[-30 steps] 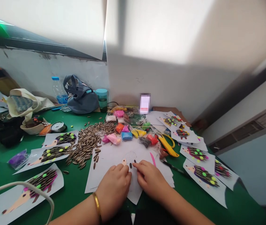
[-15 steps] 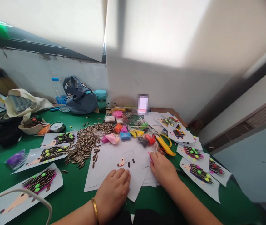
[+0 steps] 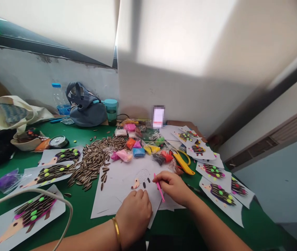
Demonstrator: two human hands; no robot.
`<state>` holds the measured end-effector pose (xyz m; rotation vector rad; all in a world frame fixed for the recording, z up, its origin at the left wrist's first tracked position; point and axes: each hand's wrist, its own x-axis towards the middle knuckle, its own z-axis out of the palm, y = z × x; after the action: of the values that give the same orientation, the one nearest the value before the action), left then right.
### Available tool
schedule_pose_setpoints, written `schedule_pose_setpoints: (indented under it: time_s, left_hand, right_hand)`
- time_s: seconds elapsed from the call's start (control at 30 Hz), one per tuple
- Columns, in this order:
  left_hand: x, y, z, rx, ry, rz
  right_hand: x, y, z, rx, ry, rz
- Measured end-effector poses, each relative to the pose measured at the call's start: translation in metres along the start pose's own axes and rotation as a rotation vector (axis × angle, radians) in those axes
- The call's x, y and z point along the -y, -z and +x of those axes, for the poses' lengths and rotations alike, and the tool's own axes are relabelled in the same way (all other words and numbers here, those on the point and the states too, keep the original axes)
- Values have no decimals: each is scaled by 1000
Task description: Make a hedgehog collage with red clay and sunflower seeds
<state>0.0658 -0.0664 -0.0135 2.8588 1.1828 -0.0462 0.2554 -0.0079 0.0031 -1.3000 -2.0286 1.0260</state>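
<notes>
Right hand (image 3: 169, 185) pinches a pink tool (image 3: 160, 190), just beside the hedgehog drawing (image 3: 142, 176) with 2 dark oval feet. Left hand (image 3: 135, 212) rests palm down on the white sheet (image 3: 155, 205), fingers pressed together.

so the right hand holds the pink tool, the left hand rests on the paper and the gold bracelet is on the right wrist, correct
Not quite: the head view shows the gold bracelet on the wrist of the left hand. The rest stands: the right hand holds the pink tool, and the left rests on the paper.
</notes>
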Motion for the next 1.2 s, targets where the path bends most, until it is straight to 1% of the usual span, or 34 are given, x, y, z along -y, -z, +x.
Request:
schedule_pose_setpoints:
  time_s: [0.07, 0.1, 0.23, 0.33, 0.4, 0.53, 0.63, 0.7, 0.8, 0.83, 0.87, 0.9, 1.07, 1.2]
  left_hand:
    - [-1, 0, 1, 3, -1, -1]
    - [-1, -1, 0, -2, -4, 1]
    - [1, -5, -3, -27, -17, 4]
    - [4, -7, -5, -7, -16, -24]
    - [7, -7, -7, 8, 0, -40]
    - [12, -4, -12, 0, 55, -40]
    - [12, 0, -13, -27, 69, -15]
    - [12, 0, -13, -72, 7, -5]
    - [11, -5, -12, -190, -203, -11]
    - [11, -8, -12, -220, -260, -17]
    - [11, -10, -12, -230, -288, -24]
    - [11, -13, -13, -221, -286, -29]
    - [14, -16, -15, -114, -147, -70]
    - [15, -14, -14, -92, -147, -102]
  right_hand:
    - [-4, -5, 5, 4, -6, 111]
    - [-7, -8, 7, -7, 7, 127]
    - [-18, -15, 6, -116, 103, 28]
    - [-22, -17, 5, -189, 91, 52]
    - [-24, -17, 5, -174, 48, 71]
    - [-22, -16, 5, -70, 10, 8]
    - [-18, -18, 4, -60, 11, -16]
    - [-16, -19, 3, -65, 16, -20]
    - [-17, -20, 3, -71, 22, 3]
    - [-17, -21, 3, -73, 21, 13]
    - [-18, -20, 3, -78, 18, 19]
    - [-19, -20, 3, -86, 16, 21]
    - [-23, -18, 4, -134, 73, 9]
    - [-24, -18, 5, -139, 96, -5]
